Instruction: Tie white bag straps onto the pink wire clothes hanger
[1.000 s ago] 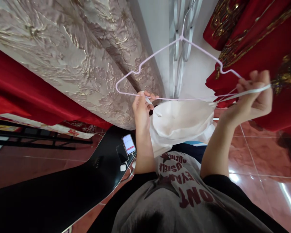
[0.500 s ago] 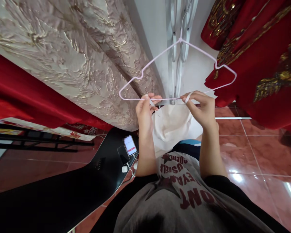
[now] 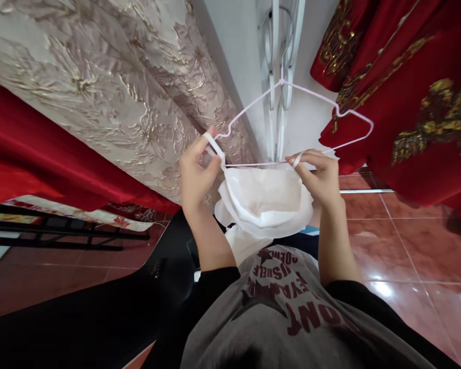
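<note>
Left hand (image 3: 200, 174) pinches one white strap (image 3: 216, 147); right hand (image 3: 325, 177) grips a second loop (image 3: 298, 159) by the lower bar of a suspended pink hanger (image 3: 281, 82). White garment (image 3: 265, 189) hangs just below; hanger's right end bears no strap, its left end (masked by fingers) unreadable, garment's lower part indistinct.
</note>
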Tool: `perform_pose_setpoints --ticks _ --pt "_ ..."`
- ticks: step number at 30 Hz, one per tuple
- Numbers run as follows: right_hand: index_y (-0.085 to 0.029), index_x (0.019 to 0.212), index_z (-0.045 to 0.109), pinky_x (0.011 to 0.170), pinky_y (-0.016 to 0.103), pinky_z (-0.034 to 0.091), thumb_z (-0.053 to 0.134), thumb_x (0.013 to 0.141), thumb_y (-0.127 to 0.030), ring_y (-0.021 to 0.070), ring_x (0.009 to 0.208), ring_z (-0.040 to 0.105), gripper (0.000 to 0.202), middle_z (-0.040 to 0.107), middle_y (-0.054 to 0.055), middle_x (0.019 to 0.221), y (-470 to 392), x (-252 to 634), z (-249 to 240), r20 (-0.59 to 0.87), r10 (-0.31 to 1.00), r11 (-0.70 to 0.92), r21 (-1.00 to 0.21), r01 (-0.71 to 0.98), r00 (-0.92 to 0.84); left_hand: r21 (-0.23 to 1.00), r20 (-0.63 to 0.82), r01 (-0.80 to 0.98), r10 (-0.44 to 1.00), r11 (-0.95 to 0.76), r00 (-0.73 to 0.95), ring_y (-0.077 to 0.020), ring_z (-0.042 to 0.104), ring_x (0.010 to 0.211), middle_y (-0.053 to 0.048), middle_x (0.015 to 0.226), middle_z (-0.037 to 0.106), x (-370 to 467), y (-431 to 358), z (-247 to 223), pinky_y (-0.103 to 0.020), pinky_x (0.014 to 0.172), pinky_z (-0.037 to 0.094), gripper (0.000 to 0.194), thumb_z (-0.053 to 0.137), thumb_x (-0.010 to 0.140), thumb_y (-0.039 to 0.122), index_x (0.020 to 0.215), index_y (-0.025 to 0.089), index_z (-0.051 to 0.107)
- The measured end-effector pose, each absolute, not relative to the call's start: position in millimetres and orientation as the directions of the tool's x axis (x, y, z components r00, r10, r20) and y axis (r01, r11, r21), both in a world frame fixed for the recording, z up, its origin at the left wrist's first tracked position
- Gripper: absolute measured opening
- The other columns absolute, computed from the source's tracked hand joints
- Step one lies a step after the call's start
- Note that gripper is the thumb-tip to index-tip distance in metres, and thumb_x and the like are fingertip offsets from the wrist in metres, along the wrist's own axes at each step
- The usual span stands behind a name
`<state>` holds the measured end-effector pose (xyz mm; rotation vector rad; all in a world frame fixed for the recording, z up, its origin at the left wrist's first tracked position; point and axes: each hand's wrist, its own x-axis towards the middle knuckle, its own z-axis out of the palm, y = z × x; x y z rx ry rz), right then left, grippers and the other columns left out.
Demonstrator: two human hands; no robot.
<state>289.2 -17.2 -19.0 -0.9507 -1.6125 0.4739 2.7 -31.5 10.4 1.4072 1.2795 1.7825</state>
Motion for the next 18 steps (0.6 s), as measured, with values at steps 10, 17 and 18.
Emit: perform_pose_setpoints --ticks 10,17,18 --pt "-0.031 0.086 0.083 0.093 0.045 0.055 0.071 0.1 -0.044 0.0217 0.089 0.075 0.023 0.084 0.0 0.091 -19.3 283.3 -24.4 0.597 0.802 0.556 -0.73 0.398 -0.027 0.905 0.421 0.222 0.837 -0.363 -0.349 -0.0136 0.062 0.067 0.001 0.07 0.069 11.7 4.8 10.4 -0.032 0.073 0.05 0.031 0.064 0.106 0.021 0.077 0.021 0.074" --pt "-0.032 0.092 0.084 0.095 0.047 0.057 0.071 0.1 -0.04 0.0218 0.091 0.075 0.017 0.083 0.0 0.093 -22.7 274.7 -24.2 0.625 0.78 0.581 -0.706 0.404 -0.029 0.899 0.135 -0.286 0.831 -0.332 -0.54 -0.0181 0.079 0.085 -0.003 0.089 0.079 53.8 -10.8 -50.0 -0.03 0.082 0.059 0.043 0.073 0.091 0.066 0.102 0.025 0.062" --pt "-0.032 0.096 0.084 0.096 0.047 0.058 0.072 0.1 -0.039 0.0224 0.094 0.076 0.015 0.083 0.001 0.096 -22.7 274.2 -26.5 0.647 0.763 0.596 -0.699 0.395 -0.007 0.894 0.146 -0.289 0.831 -0.343 -0.537 -0.019 0.08 0.088 -0.004 0.088 0.079 61.2 -11.7 -51.7 -0.031 0.085 0.06 0.044 0.07 0.093 0.067 0.1 0.025 0.06"
